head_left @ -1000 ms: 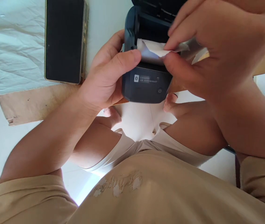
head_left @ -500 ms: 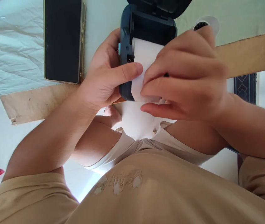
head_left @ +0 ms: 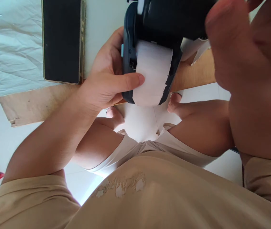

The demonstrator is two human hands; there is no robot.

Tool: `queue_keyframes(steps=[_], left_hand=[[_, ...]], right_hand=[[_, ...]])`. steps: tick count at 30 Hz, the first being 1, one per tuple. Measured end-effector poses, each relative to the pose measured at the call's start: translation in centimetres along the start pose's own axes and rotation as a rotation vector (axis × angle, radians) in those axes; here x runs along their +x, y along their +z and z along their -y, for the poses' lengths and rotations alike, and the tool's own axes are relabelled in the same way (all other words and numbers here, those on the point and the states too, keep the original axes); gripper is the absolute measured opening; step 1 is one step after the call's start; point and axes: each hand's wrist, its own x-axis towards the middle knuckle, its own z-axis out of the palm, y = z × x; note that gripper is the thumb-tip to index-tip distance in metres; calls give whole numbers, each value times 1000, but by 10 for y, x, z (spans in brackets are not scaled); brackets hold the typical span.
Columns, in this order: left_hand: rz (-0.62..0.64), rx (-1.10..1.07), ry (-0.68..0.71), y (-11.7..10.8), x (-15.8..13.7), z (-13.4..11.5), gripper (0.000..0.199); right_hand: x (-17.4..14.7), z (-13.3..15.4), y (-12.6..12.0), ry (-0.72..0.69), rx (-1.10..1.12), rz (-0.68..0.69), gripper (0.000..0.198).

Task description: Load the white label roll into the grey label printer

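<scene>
the dark blue printer (head_left: 149,47) sits at upper centre of the frame, a white paper strip (head_left: 152,74) draped down its front. the left hand (head_left: 106,79) grips its left side, thumb pressing the paper. the right hand (head_left: 250,63), blurred at upper right, covers the lid; whether its fingers grip i cannot tell. a black phone (head_left: 62,41) lies on the counter (head_left: 42,101) at upper left.
</scene>
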Motion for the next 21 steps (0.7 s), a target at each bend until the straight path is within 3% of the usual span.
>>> queue_keyframes(steps=[3, 6, 15, 19, 21], left_hand=[[-16, -2, 0, 3, -2, -1, 43], [-7, 5, 2, 4, -3, -1, 41], [40, -46, 23, 6, -5, 0, 31], [64, 13, -13, 10, -4, -3, 28], [27, 58, -44, 12, -5, -5, 30]], right_hand=[[1, 15, 0, -253, -197, 253, 74], [4, 23, -4, -188, -284, 369, 89], [3, 27, 2, -186, -256, 360, 79], [-3, 28, 4, -226, -382, 280, 87], [-4, 30, 4, -180, -451, 283, 95]])
